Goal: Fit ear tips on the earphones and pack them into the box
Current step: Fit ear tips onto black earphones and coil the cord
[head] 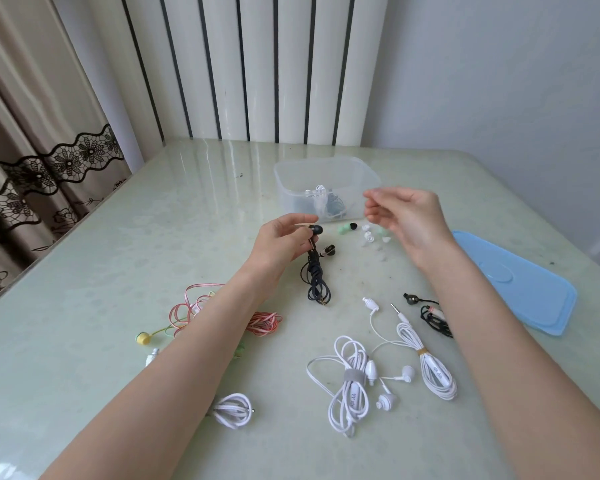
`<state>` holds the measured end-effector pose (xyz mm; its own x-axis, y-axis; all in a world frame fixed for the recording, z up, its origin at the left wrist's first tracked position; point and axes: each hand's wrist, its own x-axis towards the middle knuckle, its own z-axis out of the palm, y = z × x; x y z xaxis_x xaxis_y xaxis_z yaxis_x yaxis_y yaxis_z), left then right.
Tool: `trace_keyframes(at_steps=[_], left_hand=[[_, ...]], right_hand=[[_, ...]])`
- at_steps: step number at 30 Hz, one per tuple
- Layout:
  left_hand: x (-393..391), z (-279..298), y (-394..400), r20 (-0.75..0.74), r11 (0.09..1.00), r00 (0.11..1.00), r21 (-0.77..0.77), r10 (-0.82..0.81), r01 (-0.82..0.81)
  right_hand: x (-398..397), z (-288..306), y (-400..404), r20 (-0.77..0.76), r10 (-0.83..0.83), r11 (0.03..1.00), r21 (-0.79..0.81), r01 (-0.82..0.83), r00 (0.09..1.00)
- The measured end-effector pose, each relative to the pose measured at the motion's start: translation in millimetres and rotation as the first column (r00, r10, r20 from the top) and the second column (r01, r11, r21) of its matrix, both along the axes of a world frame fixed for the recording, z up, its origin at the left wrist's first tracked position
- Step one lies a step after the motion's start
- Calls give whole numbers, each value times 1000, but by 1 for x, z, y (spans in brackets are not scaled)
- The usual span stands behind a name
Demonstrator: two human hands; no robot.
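One set's already in the box, left hand grips black earphones w/ a tip on, right hand loose, empty; approx 5 sets left near the box

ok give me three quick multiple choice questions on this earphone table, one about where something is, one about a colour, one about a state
1. Where does the blue lid lie?
A. on the clear box
B. flat on the table, right of the box
C. under the pink cable

2. What colour are the earphones that the left hand holds?
A. black
B. white
C. yellow

3. What state is the clear box in?
A. shut with its lid on
B. open and holding nothing
C. open with earphones already inside

Answers: 1 B, the lid rests on the table near its right edge, apart from the box. 2 A, a black bud and dark bundled cable show at its fingers. 3 C, the top is uncovered and cables show through the wall.
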<state>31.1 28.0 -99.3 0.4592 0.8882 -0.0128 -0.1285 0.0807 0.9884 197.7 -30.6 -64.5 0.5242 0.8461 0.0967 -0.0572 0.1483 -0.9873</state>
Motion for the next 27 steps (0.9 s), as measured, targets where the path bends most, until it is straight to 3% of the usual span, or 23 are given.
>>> trace_keyframes(at_steps=[4,8,10,12,16,22,27], left_hand=[[1,-2,0,-67,998,998,61,-15,19],[1,-3,-2,-108,994,993,101,-38,49],[2,-2,-4,-109,994,993,92,-42,52],[4,1,-4,-113,994,993,102,-26,38],[5,2,-3,-221,961,973,277,62,1],[3,-4,2,-350,910,927,414,136,23],[3,-10,0,-539,794,832,561,136,234]], right_hand=[[14,-1,10,483,-80,977,-133,164,872],[19,-15,31,808,117,937,-283,206,577],[18,-22,40,837,231,914,-362,185,496],[18,-25,46,834,286,890,-414,192,471],[15,-24,52,818,180,901,-360,243,546],[13,-28,43,845,172,913,-330,241,506],[13,-28,43,850,207,916,-343,210,484]])
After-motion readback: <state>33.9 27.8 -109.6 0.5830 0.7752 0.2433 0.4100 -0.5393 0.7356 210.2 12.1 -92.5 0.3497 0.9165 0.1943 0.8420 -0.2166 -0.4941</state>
